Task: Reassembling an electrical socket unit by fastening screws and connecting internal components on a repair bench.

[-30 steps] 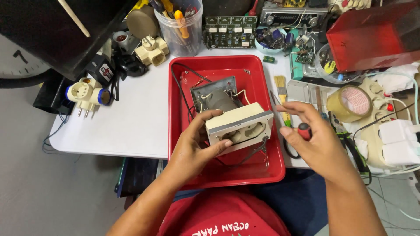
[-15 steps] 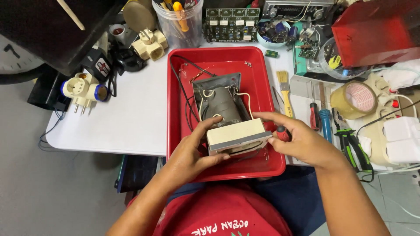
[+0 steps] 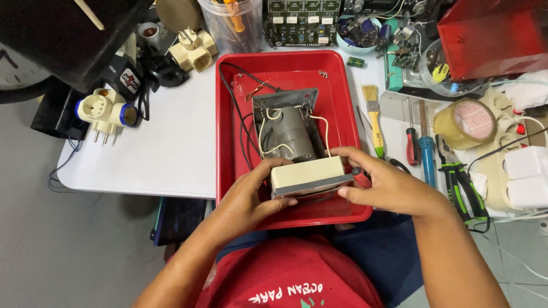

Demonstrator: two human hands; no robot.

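Observation:
A cream rectangular socket box (image 3: 308, 175) sits low over the near end of a red plastic tray (image 3: 228, 120). My left hand (image 3: 251, 197) grips its left end and underside. My right hand (image 3: 388, 185) holds its right end, with a red-handled screwdriver (image 3: 362, 177) tucked under the fingers. Behind the box in the tray lies a grey transformer (image 3: 288, 134) on a metal plate, with white and black wires running from it.
Right of the tray lie a yellow-handled paintbrush (image 3: 374, 117), a red screwdriver (image 3: 412, 145), a blue tool (image 3: 427, 151), green pliers (image 3: 459, 179) and a tape roll (image 3: 465, 122). Cream plug adapters (image 3: 105, 111) rest at left; a circuit board (image 3: 299, 20) and a tool cup (image 3: 231, 20) stand behind.
The socket box has turned from face-up to edge-on and come down toward the tray's near end. My right hand moved in from the right and closed on the box's end.

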